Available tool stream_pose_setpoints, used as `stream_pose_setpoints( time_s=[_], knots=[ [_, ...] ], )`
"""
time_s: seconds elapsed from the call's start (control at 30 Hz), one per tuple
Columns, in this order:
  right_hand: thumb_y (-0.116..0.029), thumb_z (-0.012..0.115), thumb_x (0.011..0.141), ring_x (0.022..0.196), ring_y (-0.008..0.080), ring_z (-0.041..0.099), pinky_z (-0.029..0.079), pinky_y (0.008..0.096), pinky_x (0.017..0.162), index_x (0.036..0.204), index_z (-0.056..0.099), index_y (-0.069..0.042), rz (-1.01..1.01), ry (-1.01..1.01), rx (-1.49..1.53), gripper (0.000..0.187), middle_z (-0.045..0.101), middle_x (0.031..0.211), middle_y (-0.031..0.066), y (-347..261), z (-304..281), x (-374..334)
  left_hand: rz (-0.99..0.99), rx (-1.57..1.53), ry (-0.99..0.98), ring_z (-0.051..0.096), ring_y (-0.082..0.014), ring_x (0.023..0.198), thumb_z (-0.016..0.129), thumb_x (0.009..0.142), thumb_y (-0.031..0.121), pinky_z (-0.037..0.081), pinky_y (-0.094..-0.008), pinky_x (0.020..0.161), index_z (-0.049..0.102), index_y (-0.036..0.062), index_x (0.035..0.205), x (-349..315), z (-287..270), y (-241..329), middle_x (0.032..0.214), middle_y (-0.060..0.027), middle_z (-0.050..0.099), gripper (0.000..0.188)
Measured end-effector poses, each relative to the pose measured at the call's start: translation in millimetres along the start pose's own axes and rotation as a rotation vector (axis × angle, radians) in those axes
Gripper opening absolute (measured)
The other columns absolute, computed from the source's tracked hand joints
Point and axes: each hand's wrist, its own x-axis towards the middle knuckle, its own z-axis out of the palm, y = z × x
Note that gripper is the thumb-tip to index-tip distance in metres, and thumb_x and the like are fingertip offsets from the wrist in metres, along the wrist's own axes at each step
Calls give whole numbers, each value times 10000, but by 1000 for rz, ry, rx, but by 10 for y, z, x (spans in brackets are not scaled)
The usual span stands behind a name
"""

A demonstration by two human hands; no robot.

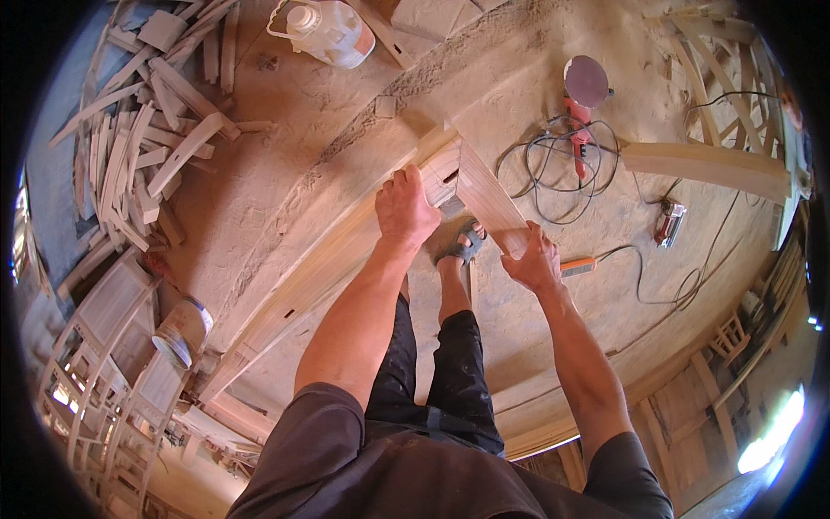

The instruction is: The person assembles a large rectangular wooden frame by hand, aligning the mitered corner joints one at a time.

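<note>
A long pale wooden plank point(298, 290) with dark slots cut in it slants from the lower left up to the middle. At its far end it meets a shorter wooden board point(489, 192), and the two form a corner. My left hand point(406, 208) is closed over the long plank close to that corner, its fingers curled round the edge. Around the near end of the shorter board, my right hand point(534, 259) is wrapped, thumb and fingers on either side. Between the two pieces, my sandalled foot point(463, 243) rests on the floor.
A red disc sander point(578, 143) with a tangled cable lies beyond the right hand. Nearby are an orange-edged tool point(578, 266), a red-and-silver power tool point(668, 223) and a curved beam point(709, 164). Leftward are scrap wood point(147, 138), a bucket point(183, 331), chair frames point(95, 337); a jug point(337, 35) stands far off.
</note>
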Motion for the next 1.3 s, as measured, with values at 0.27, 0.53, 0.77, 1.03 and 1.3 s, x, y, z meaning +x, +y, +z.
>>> stream_pose_setpoints(
  time_s=[0.27,0.53,0.77,1.03,1.3],
  knots=[
    [-374,877,730,1266,482,574,458,533,1082,1484,399,26,85,-105,-14,978,603,1340,318,-160,-129,-12,-15,-1,17,659,-409,952,794,660,105,554,-509,813,523,36,1068,-24,5,6,1021,-179,647,495],
    [-326,910,710,1281,473,576,458,515,1099,1488,374,41,79,-108,-4,1014,589,1378,307,-195,-162,-14,-26,48,-40,654,-352,1023,797,703,121,522,-471,851,531,41,1131,-42,-69,40,1101,-163,634,510],
    [-283,919,708,1461,447,394,299,495,1233,1562,277,85,107,51,38,1130,433,1541,325,-232,-195,-243,13,-29,-129,599,-378,1175,876,704,262,471,-492,1002,477,12,1354,-74,-249,75,1237,-196,607,802],
    [-169,836,771,1509,414,335,265,489,1255,1564,342,26,190,230,72,954,406,1587,268,-158,59,-957,48,-212,-255,508,-410,1362,899,736,344,417,-482,1150,347,-14,1542,-43,-320,-171,1459,-262,526,1041],
    [-189,752,821,1467,389,419,338,445,1227,1504,467,16,564,127,316,767,473,1558,238,-197,481,-1865,104,-248,-295,498,-424,1386,885,737,364,409,-449,1176,345,-54,1549,33,-305,-251,1503,-290,494,1062]
  ],
)
